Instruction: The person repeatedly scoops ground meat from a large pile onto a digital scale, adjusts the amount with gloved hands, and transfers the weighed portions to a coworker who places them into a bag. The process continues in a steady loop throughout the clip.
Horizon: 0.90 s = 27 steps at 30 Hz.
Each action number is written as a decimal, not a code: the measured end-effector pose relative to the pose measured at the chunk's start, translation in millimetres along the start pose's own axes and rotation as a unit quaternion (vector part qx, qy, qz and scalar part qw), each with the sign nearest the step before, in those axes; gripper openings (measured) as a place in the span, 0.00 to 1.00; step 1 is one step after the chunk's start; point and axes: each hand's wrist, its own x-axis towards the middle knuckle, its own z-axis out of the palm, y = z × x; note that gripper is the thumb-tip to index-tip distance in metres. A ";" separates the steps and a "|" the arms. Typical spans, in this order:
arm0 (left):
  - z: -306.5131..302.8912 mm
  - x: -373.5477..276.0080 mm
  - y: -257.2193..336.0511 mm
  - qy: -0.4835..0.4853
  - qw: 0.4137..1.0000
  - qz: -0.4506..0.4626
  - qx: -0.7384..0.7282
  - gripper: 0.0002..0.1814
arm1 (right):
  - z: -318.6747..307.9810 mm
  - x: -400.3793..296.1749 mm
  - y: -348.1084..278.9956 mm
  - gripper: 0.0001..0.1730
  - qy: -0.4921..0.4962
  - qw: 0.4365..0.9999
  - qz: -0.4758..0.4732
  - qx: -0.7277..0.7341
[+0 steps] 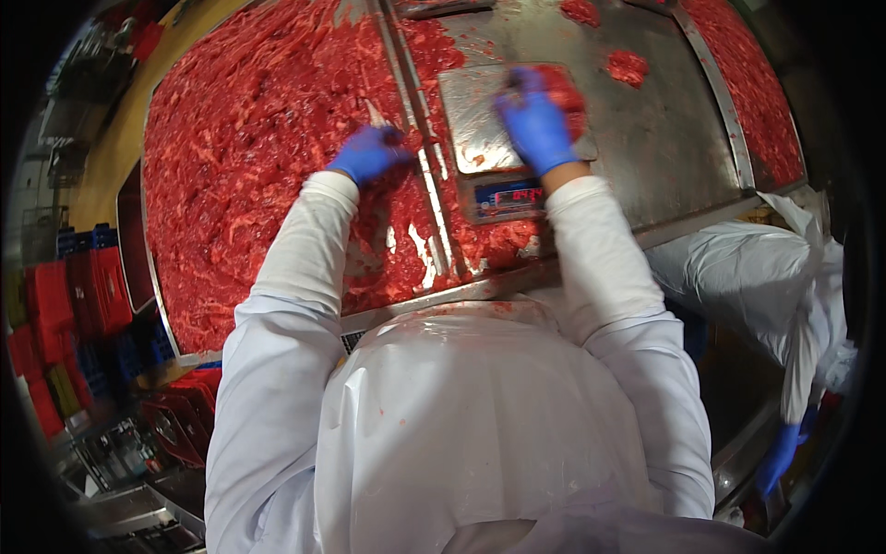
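My left hand [369, 154], in a blue glove, is low over a broad mass of raw chopped red meat [242, 159] in a metal tray. Its fingertips are blurred and partly dark, so I cannot tell whether they hold any meat. My right hand [538, 128], also gloved in blue, is over the steel plate of a digital scale [477, 124]. A portion of red meat [564, 93] shows at its right side on the plate, partly hidden by the hand. Motion blurs the right fingers. The scale's display [509, 199] has lit red digits.
A metal divider [426, 166] separates the meat from the steel work surface [664, 131]. A meat clump [626, 68] lies right of the scale, another [580, 12] farther back. More meat [744, 90] fills the right side. A co-worker [734, 277] stands right; red crates [107, 291] are left.
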 end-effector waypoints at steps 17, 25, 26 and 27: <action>-22.9 -91.3 184.4 -0.183 0.953 0.155 -0.186 0.19 | -42.8 -215.9 108.0 0.26 0.120 0.984 0.018 -0.128; 4.2 -37.6 113.9 0.187 0.948 0.241 0.088 0.23 | -48.9 -218.6 98.8 0.28 0.097 0.987 -0.014 -0.128; 11.6 -42.5 73.5 0.213 0.938 0.236 0.136 0.21 | -49.1 -217.2 97.6 0.28 0.096 0.988 -0.017 -0.124; 26.0 -56.1 51.8 0.142 0.952 0.169 0.210 0.15 | -49.2 -218.3 99.8 0.28 0.097 0.988 -0.016 -0.122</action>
